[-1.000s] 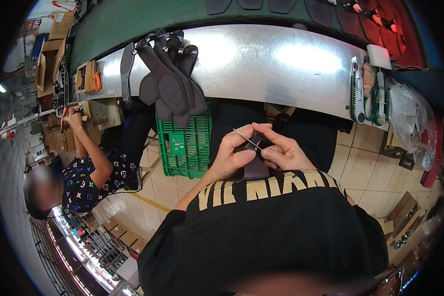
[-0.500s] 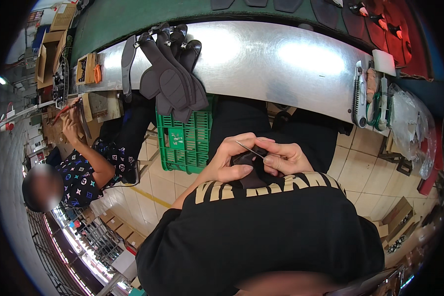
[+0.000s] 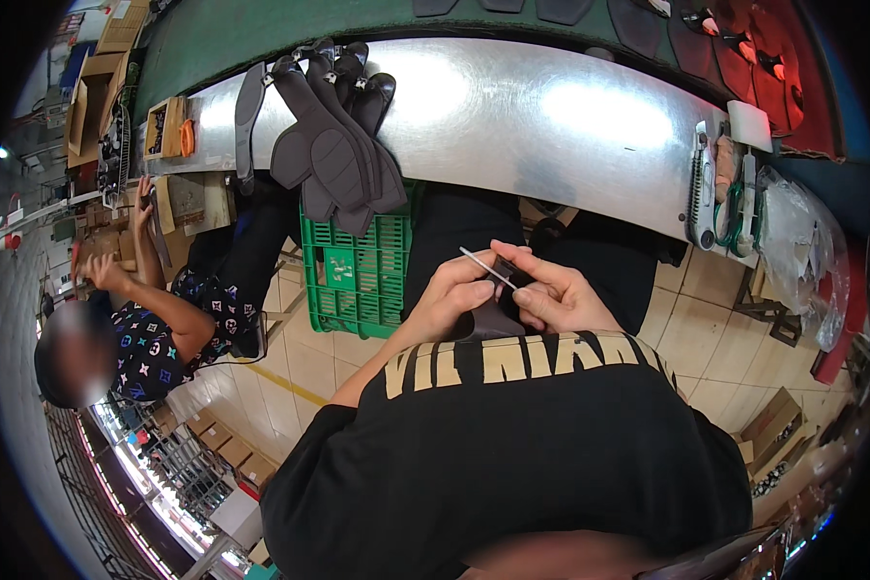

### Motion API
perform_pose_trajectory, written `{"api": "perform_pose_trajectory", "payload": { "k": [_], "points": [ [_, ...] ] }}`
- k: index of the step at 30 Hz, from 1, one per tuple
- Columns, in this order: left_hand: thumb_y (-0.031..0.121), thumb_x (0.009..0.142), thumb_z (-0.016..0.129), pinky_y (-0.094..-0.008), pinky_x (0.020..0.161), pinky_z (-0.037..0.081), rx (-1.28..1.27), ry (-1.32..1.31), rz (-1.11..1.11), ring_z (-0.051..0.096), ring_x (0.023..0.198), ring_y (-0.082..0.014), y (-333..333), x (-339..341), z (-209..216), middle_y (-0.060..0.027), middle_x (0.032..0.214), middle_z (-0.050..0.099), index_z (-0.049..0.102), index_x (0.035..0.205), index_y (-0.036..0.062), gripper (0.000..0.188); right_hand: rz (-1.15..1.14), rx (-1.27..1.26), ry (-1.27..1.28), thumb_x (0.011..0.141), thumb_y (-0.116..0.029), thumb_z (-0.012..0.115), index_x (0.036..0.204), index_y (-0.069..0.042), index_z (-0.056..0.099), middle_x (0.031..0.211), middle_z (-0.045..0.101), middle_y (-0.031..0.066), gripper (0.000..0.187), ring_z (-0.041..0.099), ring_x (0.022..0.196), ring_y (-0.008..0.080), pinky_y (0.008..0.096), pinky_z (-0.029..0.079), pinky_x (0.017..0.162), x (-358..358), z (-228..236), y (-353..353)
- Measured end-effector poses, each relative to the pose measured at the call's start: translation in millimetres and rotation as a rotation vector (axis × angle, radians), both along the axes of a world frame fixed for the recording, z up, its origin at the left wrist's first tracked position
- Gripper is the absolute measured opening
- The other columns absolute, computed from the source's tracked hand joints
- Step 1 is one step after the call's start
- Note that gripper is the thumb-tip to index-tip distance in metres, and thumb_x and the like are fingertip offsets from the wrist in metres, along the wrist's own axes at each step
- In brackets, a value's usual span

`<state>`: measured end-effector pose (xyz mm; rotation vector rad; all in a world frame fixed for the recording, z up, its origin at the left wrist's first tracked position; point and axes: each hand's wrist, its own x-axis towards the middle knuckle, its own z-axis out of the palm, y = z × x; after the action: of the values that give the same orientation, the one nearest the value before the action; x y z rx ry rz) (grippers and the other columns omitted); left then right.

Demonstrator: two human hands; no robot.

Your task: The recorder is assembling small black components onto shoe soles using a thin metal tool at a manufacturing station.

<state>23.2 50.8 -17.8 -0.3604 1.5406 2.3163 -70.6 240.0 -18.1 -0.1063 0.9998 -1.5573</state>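
Close to my chest, my left hand (image 3: 452,295) has its fingers closed around a dark padded piece (image 3: 488,321) that hangs down against my shirt. My right hand (image 3: 559,290) pinches a thin metal rod (image 3: 483,264) lying slantwise across the piece. Its free end points up and left, past the left fingers. Fingers of both hands nearly meet over the piece, and much of it is hidden. Ahead on the metal bench (image 3: 493,116) lies a pile of similar dark padded pieces (image 3: 338,169) with shiny black ends, overhanging the near edge.
Below the pile stands a green plastic crate (image 3: 358,271). On the bench's right end lie a cutter (image 3: 703,184), green-handled scissors (image 3: 733,217) and a plastic bag (image 3: 802,256). A small wooden box (image 3: 167,128) is at left. A co-worker (image 3: 164,319) sits at left, arms raised.
My hands have shifted slightly, and the rod now shows more of its length above the piece. At left, the co-worker's hands have moved apart.
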Motion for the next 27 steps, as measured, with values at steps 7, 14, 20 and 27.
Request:
{"api": "perform_pose_trajectory", "payload": {
  "k": [7,14,20,27],
  "points": [
    [0.027,0.086,0.051,-0.0313,0.097,0.037,0.016,-0.005,0.046,0.054,0.108,-0.0191,0,1,-1,-0.0133,0.123,0.058,0.054,0.127,-0.0099,0.055,-0.013,0.006,-0.021,0.099,0.0,0.048,0.148,-0.012,0.042,0.098,0.06,-0.0008,0.051,0.041,0.065,0.0042,0.0183,0.037,0.059,-3,-2,-3],
    [0.018,0.079,0.055,-0.0298,0.084,0.041,-0.088,0.071,-0.036,0.054,0.095,-0.0174,-7,-3,6,-0.0115,0.107,0.058,0.06,0.108,-0.0098,0.041,-0.007,-0.053,-0.105,0.099,-0.004,0.052,0.143,-0.014,0.048,0.082,0.054,-0.0034,0.045,0.042,0.066,0.0051,0.0187,0.038,0.059,0,-8,3],
    [0.015,0.076,0.056,-0.0287,0.07,0.037,-0.11,0.137,-0.068,0.049,0.081,-0.015,-8,-1,-1,-0.0077,0.092,0.053,0.059,0.096,-0.0091,0.032,0.004,-0.073,-0.199,0.098,-0.003,0.054,0.142,-0.014,0.049,0.079,0.053,-0.0036,0.046,0.045,0.066,0.0062,0.0193,0.038,0.059,0,-14,7],
    [0.016,0.079,0.052,-0.0279,0.071,0.037,-0.076,0.091,-0.056,0.05,0.08,-0.0142,-6,-6,-5,-0.0064,0.089,0.055,0.06,0.093,-0.0075,0.029,0.071,-0.088,-0.458,0.101,-0.012,0.051,0.145,-0.015,0.046,0.066,0.045,-0.0033,0.043,0.041,0.056,0.0051,0.0188,0.034,0.049,-18,-27,7]
  ]
}}
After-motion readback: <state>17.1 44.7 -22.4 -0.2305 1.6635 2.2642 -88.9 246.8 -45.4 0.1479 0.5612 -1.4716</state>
